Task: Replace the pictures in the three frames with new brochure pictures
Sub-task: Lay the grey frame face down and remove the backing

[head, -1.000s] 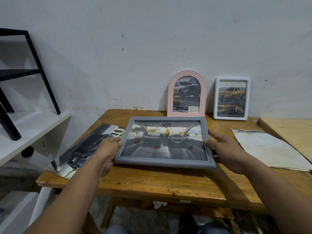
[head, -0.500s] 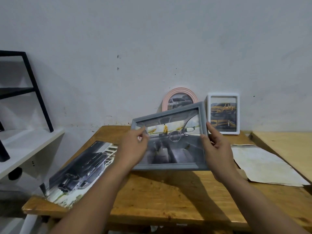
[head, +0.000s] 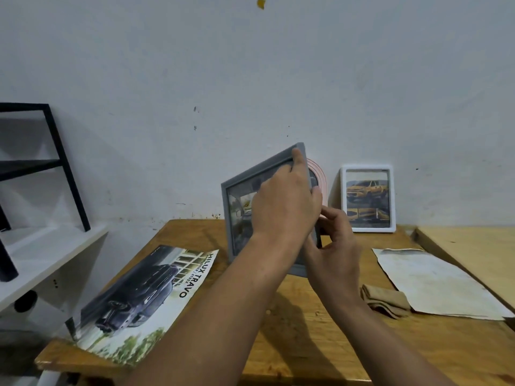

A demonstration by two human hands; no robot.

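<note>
I hold a grey picture frame (head: 237,215) upright and turned on edge above the wooden table (head: 292,330). My left hand (head: 284,207) lies across its glass front and grips its right edge. My right hand (head: 334,240) reaches behind that edge and pinches something at the frame's back, hidden from me. A pink arched frame (head: 317,174) peeks out behind the grey one against the wall. A white frame (head: 367,197) with a yellow truck picture leans on the wall to the right. A car brochure (head: 145,302) lies at the table's left.
A stained sheet of paper (head: 434,282) and a folded tan cloth (head: 386,299) lie at the right. A second, paler table (head: 473,252) adjoins on the right. A white shelf (head: 41,254) with a black metal stand (head: 67,168) is at the left.
The grey frame went from flat on the table to raised, then turned on edge. My left hand moved across its front to the right edge; my right hand slipped behind it.
</note>
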